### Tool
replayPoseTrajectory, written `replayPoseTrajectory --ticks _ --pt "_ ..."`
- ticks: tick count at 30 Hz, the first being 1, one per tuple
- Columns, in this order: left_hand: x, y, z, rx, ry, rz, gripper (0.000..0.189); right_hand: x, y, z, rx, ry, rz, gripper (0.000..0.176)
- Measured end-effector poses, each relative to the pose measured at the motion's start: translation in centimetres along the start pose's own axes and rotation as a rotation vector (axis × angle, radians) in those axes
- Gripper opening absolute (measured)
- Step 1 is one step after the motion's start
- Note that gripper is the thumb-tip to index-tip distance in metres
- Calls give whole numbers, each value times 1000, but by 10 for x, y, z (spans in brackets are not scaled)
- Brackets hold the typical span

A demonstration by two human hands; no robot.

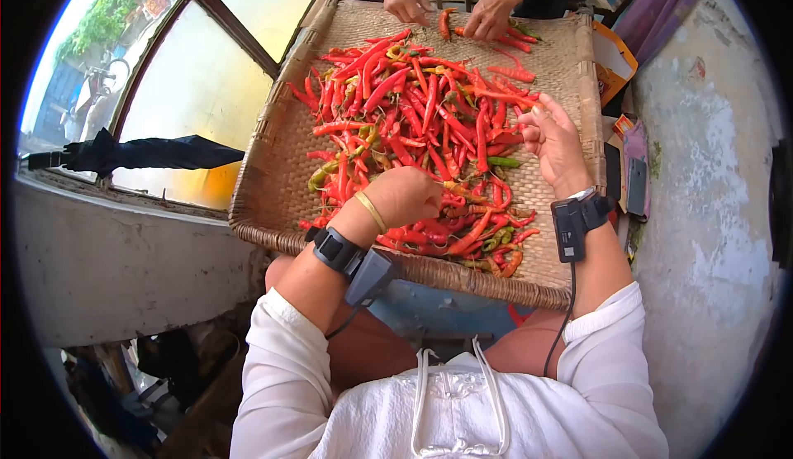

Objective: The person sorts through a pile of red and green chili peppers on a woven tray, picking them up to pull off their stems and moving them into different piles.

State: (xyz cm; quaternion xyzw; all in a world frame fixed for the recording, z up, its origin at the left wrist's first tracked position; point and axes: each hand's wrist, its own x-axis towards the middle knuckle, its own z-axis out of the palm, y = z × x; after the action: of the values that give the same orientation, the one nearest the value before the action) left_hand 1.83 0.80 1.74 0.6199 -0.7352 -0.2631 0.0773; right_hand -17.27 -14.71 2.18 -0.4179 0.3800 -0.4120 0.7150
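Note:
A large woven basket tray (590, 87) holds a heap of red chili peppers (429, 99), with a few green and yellowish ones mixed in. My right hand (557, 143) is raised over the right side of the heap. Its thumb and fingertips pinch the end of a red chili pepper (505, 97) that points left. Over the near part of the heap is my left hand (405, 197), its fingers curled in. Whatever those fingers hold, if anything, is hidden behind the hand. A green chili pepper (503, 162) lies between my two hands.
Across the tray, another person's hands (489, 11) handle peppers at the far edge. A folded black umbrella (165, 153) lies along the window sill at left. A phone (637, 185) and boxes stand right of the tray, beside a peeling wall (702, 211).

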Motion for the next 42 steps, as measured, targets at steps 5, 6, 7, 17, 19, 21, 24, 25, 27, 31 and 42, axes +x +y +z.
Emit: replayPoseTrajectory --ticks 5,6,7,17,19,21,24,25,27,31,42 --pt "-8 12 -2 143 -426 -29 16 -17 2 8 -580 -595 312 31" --pt "-9 13 -4 144 -426 -32 16 -28 -3 16 -728 -837 421 26" --pt "-11 13 -6 145 -439 -13 16 -35 1 20 -841 -1004 516 29" --pt "-15 4 12 77 -325 50 37 -54 28 17 -1295 -1345 219 38" --pt "-12 1 21 91 -243 59 43 -48 21 17 -1279 -1252 124 41" --pt "-8 2 21 108 -159 68 49 -40 21 12 -1329 -1230 64 44" --pt "0 3 18 116 -231 33 60 -29 28 -2 -1421 -1165 -80 50" --pt "1 0 20 93 -157 47 64 -26 28 -4 -1417 -1057 -123 50" --pt "5 -2 19 69 -82 62 68 -22 25 -5 -1411 -948 -166 50" --pt "15 -2 21 30 30 55 73 -11 23 -5 -1394 -699 -139 28" --pt "20 -2 13 -129 221 -20 42 -31 37 10 -1615 -844 -167 28"
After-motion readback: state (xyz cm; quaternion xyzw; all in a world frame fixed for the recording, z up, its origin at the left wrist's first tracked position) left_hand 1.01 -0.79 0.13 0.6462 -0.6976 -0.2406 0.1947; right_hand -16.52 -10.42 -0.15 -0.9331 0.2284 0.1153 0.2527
